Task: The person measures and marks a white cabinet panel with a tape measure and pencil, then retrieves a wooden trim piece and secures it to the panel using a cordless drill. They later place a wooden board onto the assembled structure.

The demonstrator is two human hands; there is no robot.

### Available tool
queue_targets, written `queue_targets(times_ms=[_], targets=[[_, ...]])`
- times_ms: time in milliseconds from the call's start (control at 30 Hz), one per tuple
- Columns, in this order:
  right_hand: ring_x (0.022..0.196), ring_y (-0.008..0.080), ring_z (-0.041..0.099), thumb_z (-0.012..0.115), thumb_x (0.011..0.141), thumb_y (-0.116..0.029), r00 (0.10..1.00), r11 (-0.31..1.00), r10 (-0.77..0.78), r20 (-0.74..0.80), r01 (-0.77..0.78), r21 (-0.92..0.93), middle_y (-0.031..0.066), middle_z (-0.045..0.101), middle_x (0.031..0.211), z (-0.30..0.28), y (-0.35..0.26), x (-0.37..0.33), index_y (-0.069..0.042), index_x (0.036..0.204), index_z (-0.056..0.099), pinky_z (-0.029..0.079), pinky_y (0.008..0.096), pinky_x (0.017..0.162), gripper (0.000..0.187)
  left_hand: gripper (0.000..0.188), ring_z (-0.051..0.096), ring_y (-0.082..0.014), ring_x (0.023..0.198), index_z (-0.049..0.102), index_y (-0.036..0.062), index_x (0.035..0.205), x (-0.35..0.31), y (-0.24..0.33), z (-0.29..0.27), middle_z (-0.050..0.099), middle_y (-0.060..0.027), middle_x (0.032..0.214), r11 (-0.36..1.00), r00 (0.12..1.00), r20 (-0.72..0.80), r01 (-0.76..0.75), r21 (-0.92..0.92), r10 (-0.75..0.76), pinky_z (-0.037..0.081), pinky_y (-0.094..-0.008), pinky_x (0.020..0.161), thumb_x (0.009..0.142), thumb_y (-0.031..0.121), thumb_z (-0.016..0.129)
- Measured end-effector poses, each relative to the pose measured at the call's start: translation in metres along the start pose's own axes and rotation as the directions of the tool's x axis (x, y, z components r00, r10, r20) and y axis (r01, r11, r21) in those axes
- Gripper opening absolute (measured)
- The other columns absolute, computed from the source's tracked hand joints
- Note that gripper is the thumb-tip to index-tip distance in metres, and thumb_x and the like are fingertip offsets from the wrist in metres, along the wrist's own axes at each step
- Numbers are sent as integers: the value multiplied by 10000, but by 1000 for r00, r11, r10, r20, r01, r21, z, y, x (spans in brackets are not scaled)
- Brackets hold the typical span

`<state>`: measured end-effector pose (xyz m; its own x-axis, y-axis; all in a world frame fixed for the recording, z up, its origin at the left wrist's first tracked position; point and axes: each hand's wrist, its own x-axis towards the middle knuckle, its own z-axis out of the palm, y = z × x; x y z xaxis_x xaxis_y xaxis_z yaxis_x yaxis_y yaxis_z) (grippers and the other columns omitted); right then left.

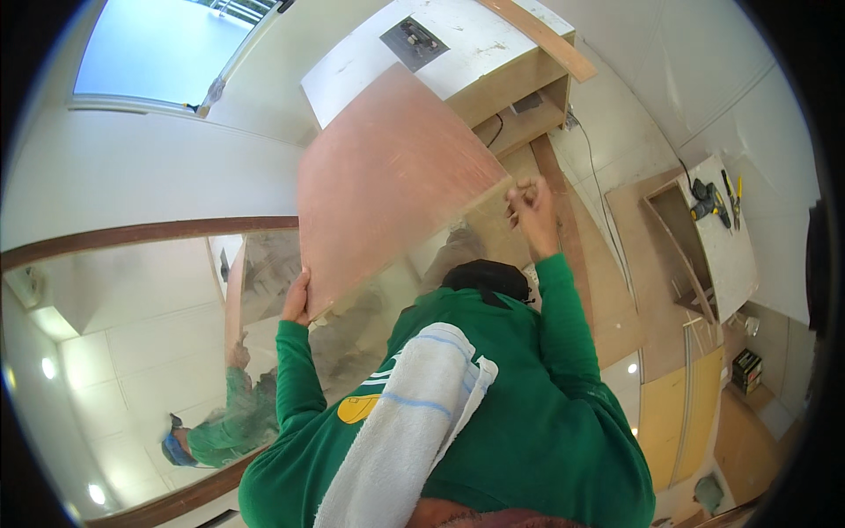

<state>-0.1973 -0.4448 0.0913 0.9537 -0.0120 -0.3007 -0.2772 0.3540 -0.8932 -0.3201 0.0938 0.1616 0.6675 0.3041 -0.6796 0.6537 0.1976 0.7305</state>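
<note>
A large reddish-brown plywood panel (387, 176) is tilted in front of me, its far corner over a white-topped cabinet (343, 79). My left hand (297, 297) grips the panel's near left corner, thumb along its face. At the right corner, my right hand (537, 216) is raised with its fingers curled together beside the edge. Whether those fingers hold anything small is not visible. Both arms are in green sleeves, and a white towel (414, 405) with blue stripes hangs down my front.
To the left is a wood-framed mirror (114, 370) reflecting me and the panel. A loose plank (541, 40) lies across the cabinet top. On the right, a drill (707, 201) and pliers (732, 198) rest on a box-like wooden unit (735, 251). A cable (603, 202) trails along the floor.
</note>
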Motion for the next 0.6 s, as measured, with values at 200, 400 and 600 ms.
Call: queue_targets(times_ms=[200, 400, 600], targets=[[1397, 312, 630, 686, 1116, -397, 797, 899, 111, 594, -336, 282, 211, 570, 1569, 0, 60, -39, -25, 1669, 352, 593, 462, 1097, 746, 636, 643, -302, 1372, 433, 12, 1657, 18, -61, 25, 588, -172, 1594, 995, 995, -84, 46, -86, -54, 546, -474, 1146, 1169, 413, 506], [1425, 329, 603, 777, 1059, -375, 796, 841, 351, 494, -500, 208, 199, 524, 1611, 22, 85, -17, -6, 1690, 268, 548, 517, 1142, 891, 650, 674, -188, 1123, 573, 89, 1571, 26, -96, 56, 691, -79, 1457, 985, 968, -242, 97, 145, -60, 537, -361, 874, 1143, 571, 491], [1335, 305, 670, 791, 1045, -286, 848, 844, 392, 356, -486, 228, 147, 598, 1547, 25, 89, -22, -32, 1651, 357, 593, 503, 1044, 788, 659, 661, -228, 1216, 591, 52, 1557, 41, -116, 63, 691, -102, 1471, 999, 970, -238, 46, -11, -47, 514, -390, 1011, 1131, 551, 539]])
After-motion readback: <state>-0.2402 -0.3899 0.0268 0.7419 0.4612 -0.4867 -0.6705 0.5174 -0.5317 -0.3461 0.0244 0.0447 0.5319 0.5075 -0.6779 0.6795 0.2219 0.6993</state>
